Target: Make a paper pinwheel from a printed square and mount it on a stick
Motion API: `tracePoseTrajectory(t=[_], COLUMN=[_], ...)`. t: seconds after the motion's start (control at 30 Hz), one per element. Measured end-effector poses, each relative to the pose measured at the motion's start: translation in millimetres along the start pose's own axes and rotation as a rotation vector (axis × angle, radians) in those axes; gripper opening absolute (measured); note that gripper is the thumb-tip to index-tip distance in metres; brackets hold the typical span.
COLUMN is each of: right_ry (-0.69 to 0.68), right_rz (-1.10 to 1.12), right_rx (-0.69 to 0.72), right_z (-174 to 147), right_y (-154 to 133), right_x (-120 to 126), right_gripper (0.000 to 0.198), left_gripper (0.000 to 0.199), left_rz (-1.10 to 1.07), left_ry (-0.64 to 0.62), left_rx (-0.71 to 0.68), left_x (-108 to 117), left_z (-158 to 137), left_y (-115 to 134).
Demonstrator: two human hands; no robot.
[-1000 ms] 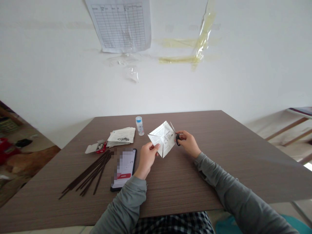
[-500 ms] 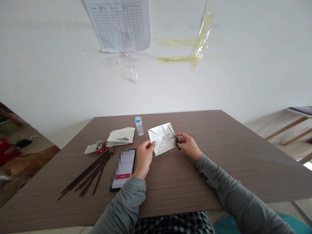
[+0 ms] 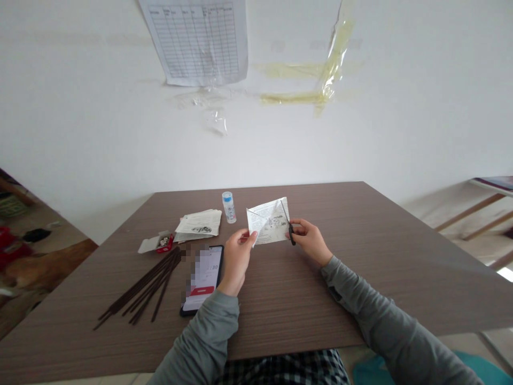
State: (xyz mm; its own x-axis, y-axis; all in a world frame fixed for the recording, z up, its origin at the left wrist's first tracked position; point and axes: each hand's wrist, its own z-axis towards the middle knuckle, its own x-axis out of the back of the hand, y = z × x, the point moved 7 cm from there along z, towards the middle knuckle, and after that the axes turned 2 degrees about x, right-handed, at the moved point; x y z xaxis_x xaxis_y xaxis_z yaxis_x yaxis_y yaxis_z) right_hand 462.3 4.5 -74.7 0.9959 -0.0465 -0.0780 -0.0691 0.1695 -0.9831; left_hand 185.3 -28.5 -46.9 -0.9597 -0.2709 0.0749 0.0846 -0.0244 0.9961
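1 paper [image 3: 269, 224] is held above the surface [image 3: 304, 299], in front of the person and between the 2 hands.

Appearance: thin, off-white, 4-sided, printed with rows of small dark text and a grey drawing toward the right half. A straight diagonal line runs inward from the upper left corner; whether it is a cut or a crease cannot be told.

Orientation: the printed face is toward the person. In this view the paper is wider than tall; its long axis runs left to right, with the right end slightly higher.

Left hand [image 3: 237, 259]: pinches the lower left corner, thumb on the printed face. Right hand [image 3: 310, 240]: grips the black handles of the scissors [image 3: 291, 232]. The thin blades point up and slightly left, away from the person, along the paper's right side, with the tips near the upper right corner. Blade opening cannot be told.

Adjacent items: the phone [image 3: 206, 278] lies just left of the left hand. Dark sticks [image 3: 146, 283] lie fanned left of the phone. Beyond them are an open red box [image 3: 164, 243], a stack [image 3: 198, 224] of printed sheets and 1 upright bottle [image 3: 230, 208].
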Motion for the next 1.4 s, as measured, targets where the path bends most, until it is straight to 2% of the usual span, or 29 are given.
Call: tracePoseTrajectory(t=[0.13,0.3,0.43,0.63,0.8,0.97,1.03,1.27,1.4], right_ry=[0.052,0.120,0.164,0.134,0.090,0.080,0.092,0.155,0.161], right_rz=[0.060,0.073,0.087,0.094,0.095,0.097,0.099,0.090,0.078], right_rx=[-0.001,-0.007,-0.019,-0.016,-0.020,-0.028,-0.023,0.009,0.034], right_z=[-3,-7,-11,-19,-26,-28,-27,-22,-21], right_y=[0,4,7,7,10,14,13,8,6], right_x=[-1,0,-1,-15,-28,-34,-32,-19,-15], right_gripper=[0.058,0.062,0.066,0.062,0.061,0.063,0.064,0.061,0.063], left_gripper=[0.045,0.054,0.045,0.024,0.016,0.025,0.026,0.011,0.013], left_rz=[-0.050,-0.120,-0.169,-0.195,-0.180,-0.196,-0.179,-0.146,-0.145], left_ry=[0.002,-0.106,-0.180,-0.255,-0.219,-0.168,-0.153,-0.128,-0.141], left_rx=[0.060,0.231,0.301,0.332,0.294,0.279,0.264,0.197,0.203], left_x=[-1,-14,-24,-36,-37,-36,-34,-29,-28], left_z=[-1,-10,-17,-22,-21,-20,-19,-17,-18], left_y=[-3,-12,-15,-11,-5,-6,-8,-8,-6])
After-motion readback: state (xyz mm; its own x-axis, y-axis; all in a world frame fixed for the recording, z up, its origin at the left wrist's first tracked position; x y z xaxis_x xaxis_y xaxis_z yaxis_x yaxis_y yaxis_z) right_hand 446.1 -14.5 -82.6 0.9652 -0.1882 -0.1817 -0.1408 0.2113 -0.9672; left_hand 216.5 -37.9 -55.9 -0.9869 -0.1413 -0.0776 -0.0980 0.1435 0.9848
